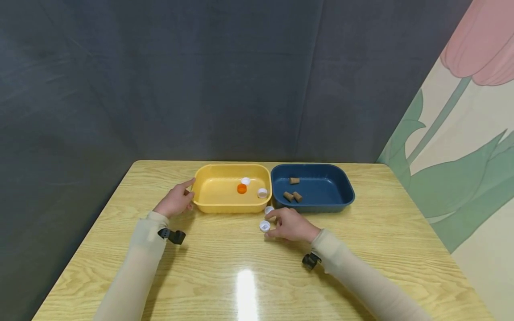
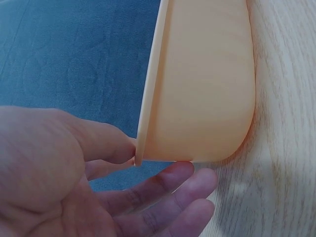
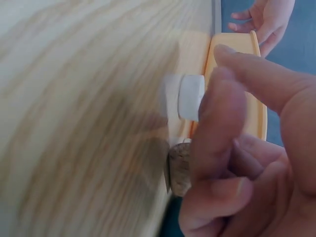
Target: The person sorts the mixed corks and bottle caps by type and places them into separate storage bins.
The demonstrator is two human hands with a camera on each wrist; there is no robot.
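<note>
In the head view, my left hand is at the left end of the yellow tray, touching its rim; the left wrist view has the thumb at the rim and loosely extended fingers by the outer wall. My right hand reaches in front of the trays. Its thumb and index finger stand apart beside a white bottle cap on the table. Another white cap lies near the index fingertip. In the right wrist view, a brownish cork-like piece is partly hidden behind the fingers.
Inside the yellow tray are an orange cap and two white caps. To its right stands a dark blue tray with several corks. Both stand near the back edge of the wooden table, before a dark cloth.
</note>
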